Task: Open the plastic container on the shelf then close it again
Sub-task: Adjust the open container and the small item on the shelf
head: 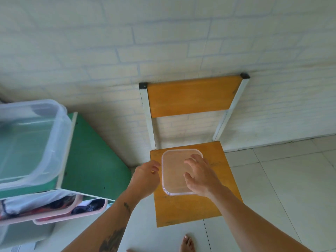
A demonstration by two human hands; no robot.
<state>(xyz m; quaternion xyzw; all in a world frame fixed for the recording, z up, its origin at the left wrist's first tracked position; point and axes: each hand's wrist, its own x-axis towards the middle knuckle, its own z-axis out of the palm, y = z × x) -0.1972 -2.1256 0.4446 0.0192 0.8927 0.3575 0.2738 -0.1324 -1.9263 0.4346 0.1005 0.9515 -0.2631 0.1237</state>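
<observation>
Lid (174, 171) lies flat on chair seat (190, 211); container (32, 142) sits open on shelf (87, 160) at 9 o'clock. Both hands spread, nothing gripped: left hand (145, 177) at lid's edge, right hand (201, 175) over it. Reclosing judged underway; lid must be gripped next.

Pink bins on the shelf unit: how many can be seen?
2. One pink bin sits on the lower left level; a second pink bin sits just to its right, overlapping it. Others may be hidden beyond the frame.

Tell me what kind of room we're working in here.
Probably a home utility or storage corner: a wooden chair on the tiled floor against a white brick-pattern wall, and a green shelf of plastic bins beside it.
</observation>
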